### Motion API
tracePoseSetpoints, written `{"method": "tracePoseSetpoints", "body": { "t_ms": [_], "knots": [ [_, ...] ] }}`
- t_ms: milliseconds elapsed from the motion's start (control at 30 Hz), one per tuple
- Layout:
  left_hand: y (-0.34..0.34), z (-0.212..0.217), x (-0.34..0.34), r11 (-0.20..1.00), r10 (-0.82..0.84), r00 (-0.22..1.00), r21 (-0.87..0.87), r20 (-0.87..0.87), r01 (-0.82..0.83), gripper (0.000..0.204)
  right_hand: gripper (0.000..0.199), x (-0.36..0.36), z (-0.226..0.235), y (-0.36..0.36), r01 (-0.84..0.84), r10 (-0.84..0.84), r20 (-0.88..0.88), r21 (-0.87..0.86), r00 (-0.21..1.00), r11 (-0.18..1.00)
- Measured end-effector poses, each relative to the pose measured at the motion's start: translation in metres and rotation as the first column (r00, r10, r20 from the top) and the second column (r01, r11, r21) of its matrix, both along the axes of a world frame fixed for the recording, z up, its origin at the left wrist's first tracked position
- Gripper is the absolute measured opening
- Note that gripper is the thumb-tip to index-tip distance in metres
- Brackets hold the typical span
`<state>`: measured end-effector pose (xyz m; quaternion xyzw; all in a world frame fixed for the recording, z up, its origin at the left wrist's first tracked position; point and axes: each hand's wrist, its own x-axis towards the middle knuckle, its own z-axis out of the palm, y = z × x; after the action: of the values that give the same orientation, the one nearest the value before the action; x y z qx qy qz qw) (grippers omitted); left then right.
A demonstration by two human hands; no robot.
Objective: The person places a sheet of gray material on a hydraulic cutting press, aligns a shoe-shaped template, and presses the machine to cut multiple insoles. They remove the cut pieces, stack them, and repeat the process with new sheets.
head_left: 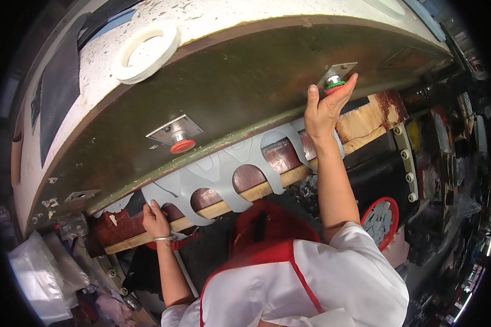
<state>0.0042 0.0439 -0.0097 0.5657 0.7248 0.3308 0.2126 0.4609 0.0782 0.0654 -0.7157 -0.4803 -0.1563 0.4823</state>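
A grey sheet (202,188) with scalloped cut-outs along its near edge lies on a dark red board, partly under a green machine beam (245,82). My left hand (156,222) is at the sheet's left end, its fingers closed on the corner. Up at the right, my right hand (326,109) has its thumb and fingers stretched out around a push button (333,83) with a green ring on the beam's front. The palm is against or just under that button; exact contact is hard to see. A red push button (183,145) sits farther left on the beam.
White tape roll (146,55) and black material (60,98) lie on top of the machine. A pale wooden edge (245,197) runs along the board. At the right stands a red-rimmed container (381,223) with grey scraps. Clear plastic bags (46,275) hang at the lower left.
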Motion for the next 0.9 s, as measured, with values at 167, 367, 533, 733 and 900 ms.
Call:
{"method": "tracePoseSetpoints", "body": {
  "t_ms": [167,367,533,733,900],
  "knots": [
    [-0.006,0.001,0.0,0.997,0.011,1.0,0.082,0.026,-0.013,0.035,0.063,-0.011,-0.024,-0.059,0.05,-0.129,-0.22,-0.33,0.967,0.943],
    [-0.01,-0.005,0.0,0.998,0.052,0.996,0.034,-0.076,-0.05,0.04,0.044,-0.033,-0.069,-0.079,-0.01,-0.127,-0.217,-0.538,0.968,0.843],
    [-0.031,-0.017,-0.004,0.998,0.009,1.0,0.068,-0.02,-0.007,0.038,0.046,-0.031,-0.067,-0.107,-0.118,-0.108,-0.403,-0.496,0.909,0.86],
    [-0.109,-0.022,-0.012,0.941,-0.157,0.986,0.311,0.05,0.134,0.031,0.033,-0.044,-0.045,-0.207,-0.108,0.014,-0.277,-0.326,0.961,0.939],
    [-0.171,-0.016,-0.017,0.996,-0.079,0.967,0.053,0.244,0.068,0.022,0.031,-0.043,-0.021,-0.23,0.077,-0.07,0.031,-0.401,0.997,0.913]
  ]
}}
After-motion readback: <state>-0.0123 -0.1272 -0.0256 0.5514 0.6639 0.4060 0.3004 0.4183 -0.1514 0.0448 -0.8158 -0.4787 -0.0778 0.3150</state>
